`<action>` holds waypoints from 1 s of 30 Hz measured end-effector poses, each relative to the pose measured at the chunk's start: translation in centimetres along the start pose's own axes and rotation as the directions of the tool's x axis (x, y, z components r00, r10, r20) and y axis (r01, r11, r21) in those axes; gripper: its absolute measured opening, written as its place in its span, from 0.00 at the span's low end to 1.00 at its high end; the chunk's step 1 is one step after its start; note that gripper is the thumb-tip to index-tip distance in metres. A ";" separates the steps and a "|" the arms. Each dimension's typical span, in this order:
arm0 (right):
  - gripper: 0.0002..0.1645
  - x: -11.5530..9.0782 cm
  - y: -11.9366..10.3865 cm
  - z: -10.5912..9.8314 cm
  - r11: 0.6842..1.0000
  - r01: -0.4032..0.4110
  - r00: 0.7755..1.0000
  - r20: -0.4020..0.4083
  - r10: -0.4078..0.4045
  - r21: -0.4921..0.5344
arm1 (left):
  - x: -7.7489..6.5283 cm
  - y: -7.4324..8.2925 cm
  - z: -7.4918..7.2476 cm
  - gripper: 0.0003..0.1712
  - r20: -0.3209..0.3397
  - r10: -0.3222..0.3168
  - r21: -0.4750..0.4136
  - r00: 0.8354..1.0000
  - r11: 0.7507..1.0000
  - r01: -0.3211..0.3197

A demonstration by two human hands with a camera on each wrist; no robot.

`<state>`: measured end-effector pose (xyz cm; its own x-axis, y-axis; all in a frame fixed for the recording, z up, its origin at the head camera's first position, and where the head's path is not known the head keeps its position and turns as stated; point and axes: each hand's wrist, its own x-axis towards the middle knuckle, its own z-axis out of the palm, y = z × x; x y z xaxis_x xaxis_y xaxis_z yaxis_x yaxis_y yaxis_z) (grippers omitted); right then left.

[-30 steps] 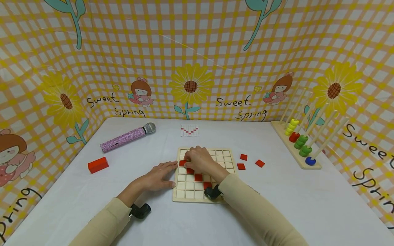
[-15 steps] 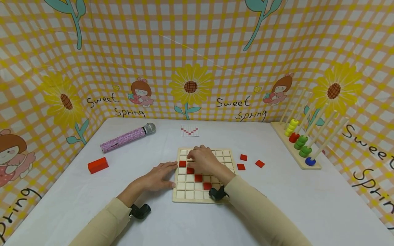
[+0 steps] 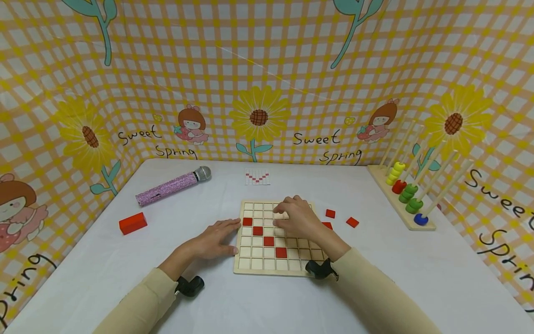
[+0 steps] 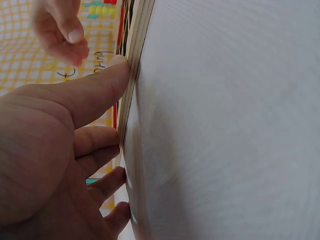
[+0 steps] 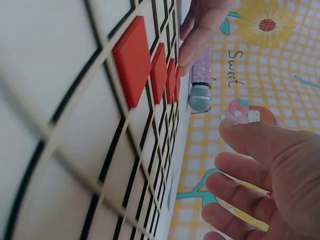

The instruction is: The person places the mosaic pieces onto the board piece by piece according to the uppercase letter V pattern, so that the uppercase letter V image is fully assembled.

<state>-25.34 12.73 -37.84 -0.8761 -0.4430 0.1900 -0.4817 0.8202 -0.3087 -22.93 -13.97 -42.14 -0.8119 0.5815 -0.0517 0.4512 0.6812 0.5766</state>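
A wooden grid board [image 3: 256,265] lies on the white table, with several red square tiles [image 3: 269,241] set in a diagonal from its left edge down toward the front. Along the board's left edge rests my left hand [image 3: 213,241], fingers extended and thumb touching the rim, as the left wrist view also shows. My right hand [image 3: 298,219] hovers over the board's right half, covering some squares. In the right wrist view its fingers [image 5: 240,192] are loosely bent and hold nothing. Just right of the board lie three loose red tiles [image 3: 352,222], one partly behind the right wrist.
Behind the board lies a small card [image 3: 257,176] printed with a red V pattern. A glittery pink microphone [image 3: 171,188] and a red block [image 3: 133,223] are on the left. A wooden peg stand [image 3: 421,226] with coloured beads stands at the right.
My right hand has moved off the upper-left tiles and across the board to the right, uncovering the diagonal of red tiles. The left hand has stayed at the board's edge.
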 end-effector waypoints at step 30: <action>0.18 -5.7 8.1 -1.6 0.995 -0.096 0.993 -0.071 0.098 0.026 | 0.2 0.0 0.1 0.40 -0.012 -0.030 0.007 0.999 1.000 0.030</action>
<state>-24.26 22.45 -39.95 -0.9154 -0.3340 0.2248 -0.3957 0.8493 -0.3495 -23.02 -13.81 -42.24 -0.8297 0.5551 -0.0593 0.4289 0.7017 0.5689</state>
